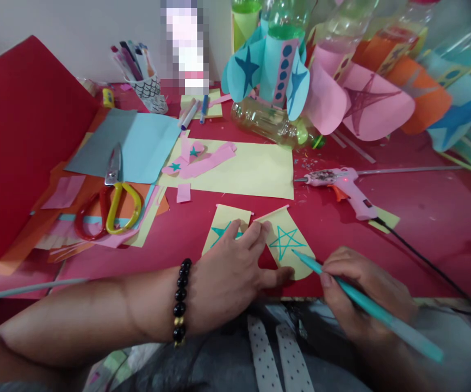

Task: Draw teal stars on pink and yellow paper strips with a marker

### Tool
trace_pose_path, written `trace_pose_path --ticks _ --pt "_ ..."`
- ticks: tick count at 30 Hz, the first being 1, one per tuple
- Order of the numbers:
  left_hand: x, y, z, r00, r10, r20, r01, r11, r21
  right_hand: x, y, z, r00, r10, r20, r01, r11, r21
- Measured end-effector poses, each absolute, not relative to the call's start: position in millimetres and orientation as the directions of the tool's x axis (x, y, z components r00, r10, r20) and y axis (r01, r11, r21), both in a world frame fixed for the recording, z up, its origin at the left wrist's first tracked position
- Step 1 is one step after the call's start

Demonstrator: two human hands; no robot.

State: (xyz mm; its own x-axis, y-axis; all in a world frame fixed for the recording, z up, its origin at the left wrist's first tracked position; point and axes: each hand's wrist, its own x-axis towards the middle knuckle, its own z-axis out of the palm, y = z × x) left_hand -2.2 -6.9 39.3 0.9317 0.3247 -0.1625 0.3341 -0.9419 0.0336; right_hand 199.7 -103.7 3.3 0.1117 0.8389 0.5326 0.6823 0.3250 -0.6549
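My right hand (pixel 361 288) grips a teal felt-tip pen (pixel 366 302), its tip at the outlined star on a pale yellow paper piece (pixel 301 267) with a rounded end. The star's inside is uncoloured. My left hand (pixel 231 267) lies flat with fingers apart, pressing that piece near its left and lower edges. Under the same hand is a second yellow piece (pixel 213 231) with a filled teal star, partly covered by my fingers. Both pieces have a narrow folded strip along the top edge.
A pink glue gun (pixel 341 182) with a lit red light lies at right, its black cord trailing to the edge. Scissors (pixel 113 201) rest on coloured paper at left. Behind stand a pen cup (pixel 148 90) and paper-wrapped bottles (pixel 276 71). A yellow sheet (pixel 252 174) carries pink cut-outs.
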Motion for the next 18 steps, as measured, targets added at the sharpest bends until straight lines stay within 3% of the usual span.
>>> trace_pose_path --ticks 5,18 --pt "-2.5 -7.0 40.4 0.927 0.332 -0.178 0.346 -0.936 0.057 203.3 -103.2 3.3 0.194 0.817 0.543 0.756 0.228 -0.613" --pt "-1.8 -5.8 39.9 0.929 0.321 -0.187 0.336 -0.941 0.052 207.4 -105.8 2.7 0.220 0.825 0.521 0.814 0.139 -0.564"
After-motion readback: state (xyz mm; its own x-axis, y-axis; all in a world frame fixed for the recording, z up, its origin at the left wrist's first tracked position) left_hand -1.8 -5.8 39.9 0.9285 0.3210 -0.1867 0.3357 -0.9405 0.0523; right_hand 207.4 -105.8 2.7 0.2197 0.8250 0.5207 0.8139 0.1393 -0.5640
